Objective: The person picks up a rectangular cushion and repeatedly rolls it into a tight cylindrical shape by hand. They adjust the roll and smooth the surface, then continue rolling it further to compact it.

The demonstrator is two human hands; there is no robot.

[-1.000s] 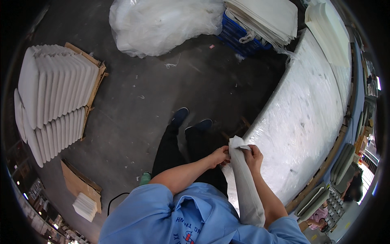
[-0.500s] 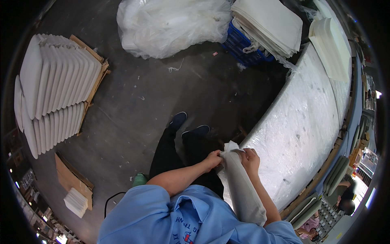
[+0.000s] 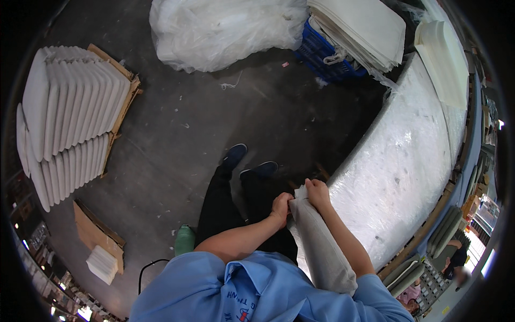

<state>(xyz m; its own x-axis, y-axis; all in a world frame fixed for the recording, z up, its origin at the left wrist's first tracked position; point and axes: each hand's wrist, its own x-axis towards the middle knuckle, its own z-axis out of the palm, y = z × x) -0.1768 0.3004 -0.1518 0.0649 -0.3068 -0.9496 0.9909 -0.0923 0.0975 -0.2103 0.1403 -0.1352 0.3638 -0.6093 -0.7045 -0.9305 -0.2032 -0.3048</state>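
A pale grey-white padded piece, like a cushion in a cloth cover [image 3: 325, 251], stands on edge between my right forearm and my body. Its far end has loose cloth bunched at the top. My left hand [image 3: 281, 207] is closed on the left side of that cloth end. On the other side, my right hand [image 3: 318, 194] pinches the cloth edge near the top corner. The cushion lies against the near edge of the plastic-covered table [image 3: 397, 161]. What is inside the cover is hidden.
White cushions [image 3: 80, 102] stand in rows on cardboard at the left. Ahead are a big clear plastic bundle [image 3: 225, 35] and a blue crate [image 3: 322, 53] holding folded white cloth [image 3: 365, 27]. White foam sheets [image 3: 442, 61] lie on the table's far end. A green object [image 3: 185, 239] sits beside my leg.
My right hand has moved up and left along the cloth end, which now looks narrower and pulled together. The left hand stays at its side. The view has shifted slightly.
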